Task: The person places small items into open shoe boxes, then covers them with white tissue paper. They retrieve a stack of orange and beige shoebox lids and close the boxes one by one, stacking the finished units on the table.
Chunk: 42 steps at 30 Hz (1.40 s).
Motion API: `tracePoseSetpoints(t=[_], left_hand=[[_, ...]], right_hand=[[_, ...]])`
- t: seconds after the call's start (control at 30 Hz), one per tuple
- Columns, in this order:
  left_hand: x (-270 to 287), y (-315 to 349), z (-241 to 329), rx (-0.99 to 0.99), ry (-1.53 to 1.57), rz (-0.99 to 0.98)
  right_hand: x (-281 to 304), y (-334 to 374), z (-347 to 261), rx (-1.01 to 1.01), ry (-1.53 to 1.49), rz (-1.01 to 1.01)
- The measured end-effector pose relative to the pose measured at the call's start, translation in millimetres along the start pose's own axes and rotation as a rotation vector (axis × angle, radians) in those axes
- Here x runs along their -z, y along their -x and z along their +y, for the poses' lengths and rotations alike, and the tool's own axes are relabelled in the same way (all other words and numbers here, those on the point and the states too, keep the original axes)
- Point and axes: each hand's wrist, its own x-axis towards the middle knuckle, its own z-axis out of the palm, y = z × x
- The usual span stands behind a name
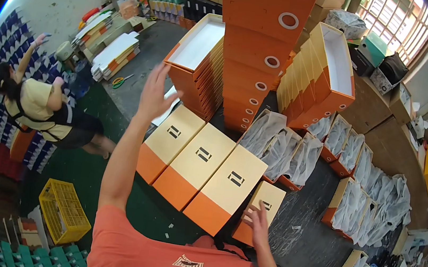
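My left hand is raised, fingers stretched out, beside the near left corner of a stack of nested cream-and-orange box trays. Whether it touches them I cannot tell. On the right, my right hand rests with fingers apart on the lid of a closed cream-and-orange shoe box. Left of it, three larger-looking closed shoe boxes stand in a row: a left one, a middle one and a right one.
A tall column of orange boxes rises in front, with more nested trays to its right. Open boxes with tissue-wrapped contents cover much of the dark table. A person works at the left, near a yellow crate.
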Motion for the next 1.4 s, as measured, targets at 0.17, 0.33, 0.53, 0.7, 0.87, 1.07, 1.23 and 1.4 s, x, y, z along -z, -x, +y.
tracePoseSetpoints(t=[0.17,0.33,0.53,0.7,0.87,1.07,1.23,1.4], left_hand=[[15,-108,-16,-0.083,-0.213,-0.726],[114,-123,25,0.123,0.704,-0.294],[149,56,258,0.179,0.708,0.580],[47,187,440,-0.340,0.627,-0.289],[-58,224,549,-0.552,0.952,-0.596],[-136,218,603,-0.995,0.964,-0.875],[-294,162,484,-0.486,-0.444,-0.743],[-335,154,501,-0.391,-0.288,-1.067]], right_hand=[[33,6,-18,-0.036,-0.030,0.147],[75,39,-22,0.098,0.036,0.205],[89,63,-59,0.111,-0.225,-0.141],[145,89,-104,0.201,-0.578,-0.652],[268,126,-29,0.168,-0.652,-0.328],[345,154,8,0.086,-0.545,0.092],[377,202,38,0.153,-0.529,0.392],[383,220,59,0.127,-0.373,0.403]])
